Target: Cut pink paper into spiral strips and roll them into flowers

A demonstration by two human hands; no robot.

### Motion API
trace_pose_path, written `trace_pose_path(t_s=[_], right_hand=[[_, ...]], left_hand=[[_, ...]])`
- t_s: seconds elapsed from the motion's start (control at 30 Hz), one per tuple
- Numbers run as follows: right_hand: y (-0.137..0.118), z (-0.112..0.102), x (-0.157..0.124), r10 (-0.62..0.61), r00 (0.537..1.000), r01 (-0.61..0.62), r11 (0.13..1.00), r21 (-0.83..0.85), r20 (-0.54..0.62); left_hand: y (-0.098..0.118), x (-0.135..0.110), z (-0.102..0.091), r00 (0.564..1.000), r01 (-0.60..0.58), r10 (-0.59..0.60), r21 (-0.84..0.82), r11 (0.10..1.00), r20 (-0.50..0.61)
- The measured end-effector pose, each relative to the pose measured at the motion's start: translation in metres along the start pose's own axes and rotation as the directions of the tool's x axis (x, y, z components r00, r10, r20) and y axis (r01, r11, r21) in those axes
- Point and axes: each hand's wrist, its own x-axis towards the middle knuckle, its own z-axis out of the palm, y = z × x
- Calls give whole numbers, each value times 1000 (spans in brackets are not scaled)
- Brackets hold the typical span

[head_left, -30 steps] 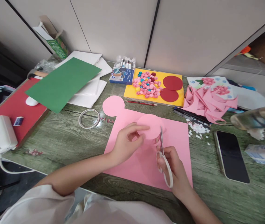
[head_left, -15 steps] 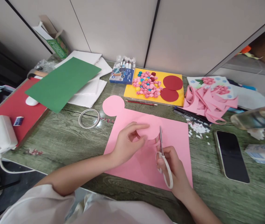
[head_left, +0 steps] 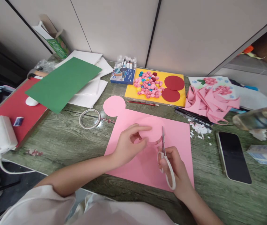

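My left hand (head_left: 130, 144) pinches the left edge of a pink paper circle (head_left: 152, 129), held above a large pink sheet (head_left: 138, 170). In my right hand (head_left: 176, 165) is a pair of white-handled scissors (head_left: 170, 175), their blades pointing away from me along the circle's right edge. A thin curl of pink paper hangs under the circle near the blades. Beyond the sheet's upper left corner lies another pink paper circle (head_left: 114, 106), overlapping that corner.
Behind lie a yellow sheet (head_left: 182, 101) with small coloured balls and two dark red circles, a pencil (head_left: 142, 103) and a marker box (head_left: 122, 76). A tape roll (head_left: 79, 120) and green sheet (head_left: 64, 82) are left; pink scraps (head_left: 212, 101) and a phone (head_left: 233, 157) right.
The pink circle and the scissors have shifted very slightly to the right. My left hand keeps its pinch, and everything else on the table stays where it was.
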Motion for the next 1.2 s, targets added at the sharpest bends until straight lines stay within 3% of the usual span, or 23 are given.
trace_pose_path(t_s=[0.33, 0.73, 1.2], right_hand=[[-1, 1, 1, -2, 1000, 2, 1000, 7, 3], [-3, 0, 0, 13, 1000, -13, 1000, -22, 18], [1, 0, 1, -9, 1000, 9, 1000, -10, -1]], left_hand=[[2, 3, -3, 998, -60, 60, 23, 998, -14], [-1, 3, 0, 997, -40, 38, -37, 998, -62], [3, -1, 1, 1000, -3, 3, 36, 999, 0]])
